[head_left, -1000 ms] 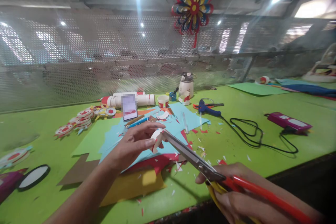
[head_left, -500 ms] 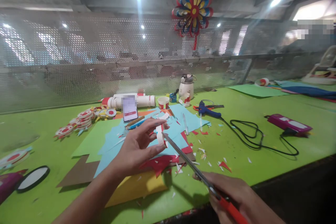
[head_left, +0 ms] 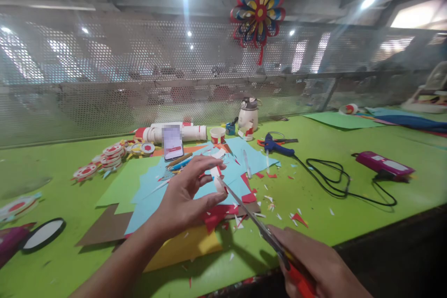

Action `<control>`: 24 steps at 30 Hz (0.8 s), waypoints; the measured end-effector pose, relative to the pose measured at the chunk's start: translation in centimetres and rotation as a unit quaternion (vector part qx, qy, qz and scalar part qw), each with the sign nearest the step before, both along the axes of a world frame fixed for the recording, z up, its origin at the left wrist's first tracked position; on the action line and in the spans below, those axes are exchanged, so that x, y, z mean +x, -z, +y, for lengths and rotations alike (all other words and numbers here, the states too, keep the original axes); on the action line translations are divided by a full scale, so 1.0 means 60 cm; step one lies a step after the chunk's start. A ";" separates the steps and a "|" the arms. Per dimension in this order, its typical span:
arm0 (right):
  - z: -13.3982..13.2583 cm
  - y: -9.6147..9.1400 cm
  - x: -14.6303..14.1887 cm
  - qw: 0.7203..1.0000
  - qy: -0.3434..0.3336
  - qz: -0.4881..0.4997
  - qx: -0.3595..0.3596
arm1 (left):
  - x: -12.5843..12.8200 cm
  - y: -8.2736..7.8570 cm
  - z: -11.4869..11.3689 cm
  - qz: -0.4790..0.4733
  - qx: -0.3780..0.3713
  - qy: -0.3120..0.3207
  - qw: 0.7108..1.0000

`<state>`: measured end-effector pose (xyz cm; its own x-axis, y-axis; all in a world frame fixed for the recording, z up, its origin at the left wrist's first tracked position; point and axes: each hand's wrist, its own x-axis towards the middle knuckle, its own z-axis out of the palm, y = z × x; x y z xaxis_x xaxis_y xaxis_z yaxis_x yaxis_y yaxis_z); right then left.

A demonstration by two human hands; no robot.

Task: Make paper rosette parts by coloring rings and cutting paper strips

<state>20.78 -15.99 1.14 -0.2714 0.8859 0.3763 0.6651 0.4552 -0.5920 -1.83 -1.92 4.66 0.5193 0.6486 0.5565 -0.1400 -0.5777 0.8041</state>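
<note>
1. At the frame's centre, your left hand (head_left: 185,193) grasps a curved white piece (head_left: 219,187).
2. At lower right, your right hand (head_left: 309,258) clasps scissors (head_left: 256,221), tips at the piece.
3. At upper centre-right, a looped red-rimmed flower (head_left: 260,11).

On the near side of the white bottle (head_left: 248,117), the left hand (head_left: 185,198) holds a small white-and-red piece (head_left: 219,186); the right hand (head_left: 310,256) holds scissors (head_left: 256,221), blade tips at that piece. Left of the bottle are a cup (head_left: 218,136) and a phone (head_left: 173,150); to its right, a blue glue gun (head_left: 279,147) lies on the green bench (head_left: 335,139).
</note>
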 end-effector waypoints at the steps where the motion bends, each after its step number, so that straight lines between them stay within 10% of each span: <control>1: 0.000 0.003 0.003 1.000 0.006 -0.012 0.005 | 0.000 0.001 0.000 0.002 0.003 0.001 1.000; 24: -0.007 0.017 0.013 0.996 0.018 -0.081 0.033 | 0.000 0.003 -0.007 0.015 0.023 -0.022 0.999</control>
<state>21.56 -16.38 0.12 -0.3010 0.8710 0.3882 0.7665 0.4632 -0.4450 -1.81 -2.31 4.48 0.5071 0.6455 0.5712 -0.0906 -0.6191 0.7801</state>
